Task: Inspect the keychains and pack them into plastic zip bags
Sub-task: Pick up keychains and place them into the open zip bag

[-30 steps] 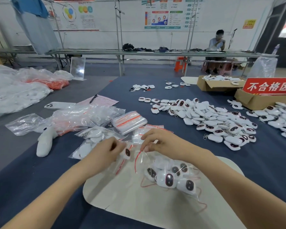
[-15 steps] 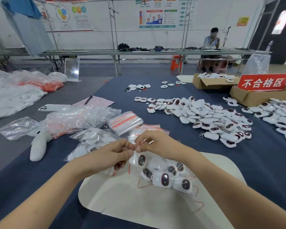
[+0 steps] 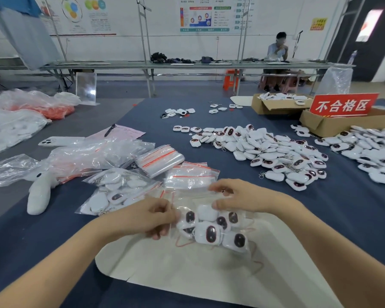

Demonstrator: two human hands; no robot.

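A clear zip bag [image 3: 211, 230] with a red seal line holds several white keychains with dark oval faces and lies on a cream mat [image 3: 187, 274]. My left hand [image 3: 149, 216] pinches the bag's left edge with curled fingers. My right hand [image 3: 242, 198] holds the bag's top edge, thumb and fingers curved over the plastic. A big heap of loose keychains [image 3: 265, 152] spreads over the blue cloth to the right. A filled bag [image 3: 116, 192] lies to the left, and a bundle of empty zip bags [image 3: 160, 160] sits just behind.
Two cardboard boxes [image 3: 273, 105] stand at the back right, one with a red sign [image 3: 342, 105]. More keychains [image 3: 376, 152] lie at the far right. Crumpled plastic [image 3: 76, 156], a white plush toy [image 3: 39, 196], a phone [image 3: 60, 141] and pink paper [image 3: 118, 133] sit left. A person sits at a far table.
My hands, which met at the bag's mouth, have moved apart along its top edge. The left hand dropped to the bag's left side; the right shifted right.
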